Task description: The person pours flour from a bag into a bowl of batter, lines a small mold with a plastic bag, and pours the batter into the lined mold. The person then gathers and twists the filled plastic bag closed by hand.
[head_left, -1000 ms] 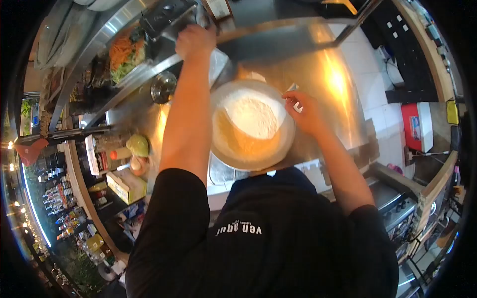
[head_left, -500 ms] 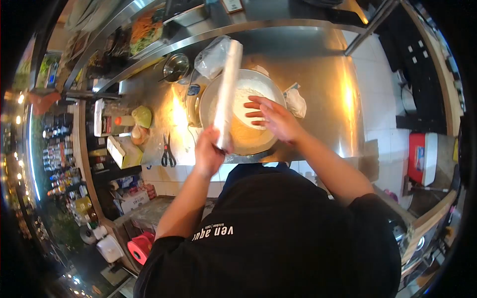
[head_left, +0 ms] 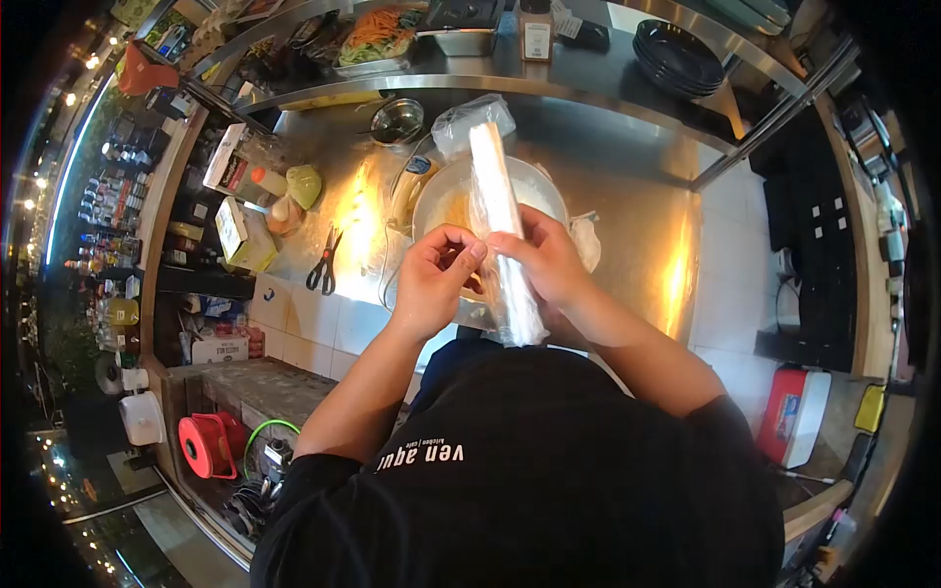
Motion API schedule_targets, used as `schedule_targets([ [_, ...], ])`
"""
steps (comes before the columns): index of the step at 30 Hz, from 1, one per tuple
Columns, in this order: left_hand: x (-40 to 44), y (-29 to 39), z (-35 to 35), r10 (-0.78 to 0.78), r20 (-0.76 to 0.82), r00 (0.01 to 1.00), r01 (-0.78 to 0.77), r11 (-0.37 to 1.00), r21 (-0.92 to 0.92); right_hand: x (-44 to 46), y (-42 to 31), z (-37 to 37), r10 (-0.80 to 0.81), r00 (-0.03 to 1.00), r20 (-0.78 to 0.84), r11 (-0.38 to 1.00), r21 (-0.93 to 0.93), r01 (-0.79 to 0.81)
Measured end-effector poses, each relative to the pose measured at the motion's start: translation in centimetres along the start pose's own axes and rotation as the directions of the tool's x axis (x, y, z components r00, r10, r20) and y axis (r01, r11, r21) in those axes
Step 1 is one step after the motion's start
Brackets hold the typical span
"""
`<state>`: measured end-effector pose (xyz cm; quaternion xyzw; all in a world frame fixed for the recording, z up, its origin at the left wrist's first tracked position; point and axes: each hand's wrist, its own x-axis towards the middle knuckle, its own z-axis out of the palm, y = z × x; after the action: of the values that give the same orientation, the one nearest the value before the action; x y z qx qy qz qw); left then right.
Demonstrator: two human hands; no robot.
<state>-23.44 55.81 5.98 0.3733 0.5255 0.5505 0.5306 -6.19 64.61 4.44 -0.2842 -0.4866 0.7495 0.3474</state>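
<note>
While curled, right hand (head_left: 549, 257) around roll (head_left: 496, 186).

Roll (head_left: 505, 230) over bowl (head_left: 543, 192), open counter (head_left: 637, 201) rightward

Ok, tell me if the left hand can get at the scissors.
Likely yes: the scissors lie uncovered on the counter, left of the left hand, though that hand is busy at the plastic film roll.

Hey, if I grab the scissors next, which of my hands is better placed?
Probably your left hand: it's nearer the scissors, which lie on that side, while your right hand grips the plastic film roll.
</note>
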Motion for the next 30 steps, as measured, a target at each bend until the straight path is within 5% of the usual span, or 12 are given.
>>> schedule_targets([
  [1, 0.0, 0.0, 0.0, 0.009, -0.002, 1.000, -0.009, 1.000, -0.001, -0.3, -0.1, 0.0, 0.150, 0.989, -0.003, 0.969, 0.200, -0.147],
  [5, 0.0, 0.2, 0.8, 0.053, -0.061, 0.997, -0.050, 0.998, 0.041, -2.1, 0.3, -1.9, 0.238, 0.971, 0.027, 0.904, 0.359, -0.232],
  [7, 0.2, 0.7, 1.3, 0.077, -0.131, 0.988, -0.077, 0.997, 0.010, -2.1, 2.3, -3.7, 0.178, 0.984, 0.018, 0.886, 0.432, -0.168],
  [10, 0.6, 1.4, 1.0, 0.026, -0.040, 0.999, -0.029, 0.997, -0.070, -2.2, 3.1, -6.4, 0.197, 0.962, 0.187, 0.711, 0.648, -0.271],
  [13, 1.2, 2.2, 1.3, 0.067, -0.017, 0.998, -0.068, 0.996, -0.055, -3.8, 2.4, -7.0, 0.244, 0.958, 0.153, 0.668, 0.689, -0.281],
  [16, 1.0, 4.9, 1.8, -0.304, -0.017, 0.953, 0.299, 0.946, -0.124, -4.3, 2.6, -7.9, 0.140, 0.970, 0.197, 0.803, 0.551, -0.228],
  [17, 1.3, 4.7, 0.9, -0.307, -0.013, 0.952, 0.303, 0.946, -0.116, -4.7, 2.5, -8.1, 0.135, 0.972, 0.192, 0.800, 0.558, -0.221],
  [19, 2.2, 4.2, 0.1, -0.515, 0.151, 0.844, 0.430, 0.817, 0.385, -5.3, 0.6, -7.7, 0.155, 0.987, 0.048, 0.900, 0.406, -0.161],
  [21, 2.3, 3.9, 0.1, -0.409, 0.132, 0.903, 0.316, 0.841, 0.439, -4.6, 1.8, -11.4, 0.149, 0.978, 0.148, 0.895, 0.401, -0.197],
  [23, 2.8, 4.3, -0.1, -0.025, -0.044, 0.999, 0.031, 0.990, 0.136, -4.9, 1.9, -12.7, 0.144, 0.959, 0.246, 0.890, 0.391, -0.234],
  [24, 2.8, 6.2, 1.3, 0.126, -0.077, 0.989, -0.111, 0.978, 0.177, -5.3, 1.1, -12.6, 0.142, 0.968, 0.207, 0.869, 0.442, -0.222],
  [30, 2.7, 10.6, 0.3, 0.273, -0.158, 0.949, -0.204, 0.914, 0.351, -5.9, 0.8, -12.2, 0.135, 0.969, 0.208, 0.823, 0.520, -0.226],
])
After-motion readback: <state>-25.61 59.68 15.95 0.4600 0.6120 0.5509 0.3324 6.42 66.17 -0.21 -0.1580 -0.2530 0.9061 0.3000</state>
